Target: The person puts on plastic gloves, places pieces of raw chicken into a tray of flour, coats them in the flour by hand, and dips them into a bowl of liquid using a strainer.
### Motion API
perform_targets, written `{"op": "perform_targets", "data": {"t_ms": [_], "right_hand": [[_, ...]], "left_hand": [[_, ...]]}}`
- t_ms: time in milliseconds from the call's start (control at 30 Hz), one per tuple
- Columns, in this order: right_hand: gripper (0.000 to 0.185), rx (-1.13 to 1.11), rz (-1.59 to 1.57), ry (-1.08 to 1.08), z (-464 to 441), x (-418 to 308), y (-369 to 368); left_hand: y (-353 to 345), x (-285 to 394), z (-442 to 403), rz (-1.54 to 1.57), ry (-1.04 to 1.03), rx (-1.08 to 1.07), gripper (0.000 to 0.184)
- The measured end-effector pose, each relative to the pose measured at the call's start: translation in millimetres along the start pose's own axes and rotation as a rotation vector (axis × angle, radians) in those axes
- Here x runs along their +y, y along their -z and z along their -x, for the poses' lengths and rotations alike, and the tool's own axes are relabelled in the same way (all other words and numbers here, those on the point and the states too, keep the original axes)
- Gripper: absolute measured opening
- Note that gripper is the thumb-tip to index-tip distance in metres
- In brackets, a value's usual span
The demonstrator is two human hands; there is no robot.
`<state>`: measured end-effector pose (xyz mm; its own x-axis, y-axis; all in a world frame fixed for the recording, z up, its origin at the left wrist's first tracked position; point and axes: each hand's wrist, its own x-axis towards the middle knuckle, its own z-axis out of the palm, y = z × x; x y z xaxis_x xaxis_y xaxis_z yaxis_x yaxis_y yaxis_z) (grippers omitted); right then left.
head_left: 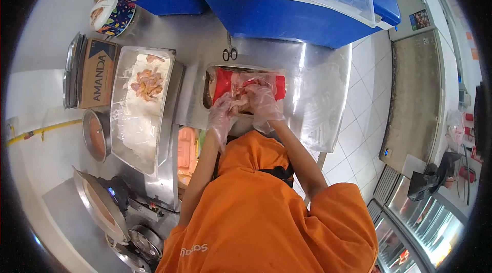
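Meat (pixel 239 104) looks only partly laid out — left fingers (pixel 225 102) grip some, right fingers (pixel 257 93) the red bag (pixel 222 82), a tray (pixel 164 114) leftward bearing more.

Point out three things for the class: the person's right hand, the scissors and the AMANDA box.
Right hand (pixel 264 102): head view, on the back of the clear-gloved hand.
Scissors (pixel 229 49): head view, just above the black handle loops.
AMANDA box (pixel 99 74): head view, on the printed side.
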<state>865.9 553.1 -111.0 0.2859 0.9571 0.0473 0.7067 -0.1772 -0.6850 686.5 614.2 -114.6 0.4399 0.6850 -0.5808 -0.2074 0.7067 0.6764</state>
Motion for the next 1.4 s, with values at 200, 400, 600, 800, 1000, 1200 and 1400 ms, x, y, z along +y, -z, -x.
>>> {"op": "perform_targets", "data": {"t_ms": [200,400,600,800,1000,1200,1400], "right_hand": [[0.050,0.126,-0.165,0.163,-16.6,15.0,-19.4],[0.060,-0.359,0.141,0.177,-37.5,3.1,-5.7],[0.051,-0.402,0.302,0.195,-55.2,0.0,-27.1],[0.015,0.029,0.201,0.424,-32.7,106.4,-131.8],[0.010,-0.139,0.301,0.147,-42.5,4.5,-31.6],[0.023,-0.508,0.410,0.253,-77.8,15.5,-19.5],[0.030,-0.458,0.383,0.373,-54.3,0.4,26.1]], "left_hand": [[-10.8,12.0,-0.7,-0.890,-0.352,0.174,0.033],[-29.1,13.4,3.5,-1.429,-0.883,0.033,0.047],[-41.5,3.8,15.6,-1.514,-0.871,0.129,0.046],[-44.9,-7.2,16.5,-1.556,-0.777,0.088,0.045],[-29.0,-22.3,0.7,-1.625,-0.892,0.034,0.036],[-16.0,-31.6,-11.4,-1.485,-0.858,0.051,0.039],[-21.8,-9.7,7.1,-1.311,-0.900,0.064,0.032]]}}
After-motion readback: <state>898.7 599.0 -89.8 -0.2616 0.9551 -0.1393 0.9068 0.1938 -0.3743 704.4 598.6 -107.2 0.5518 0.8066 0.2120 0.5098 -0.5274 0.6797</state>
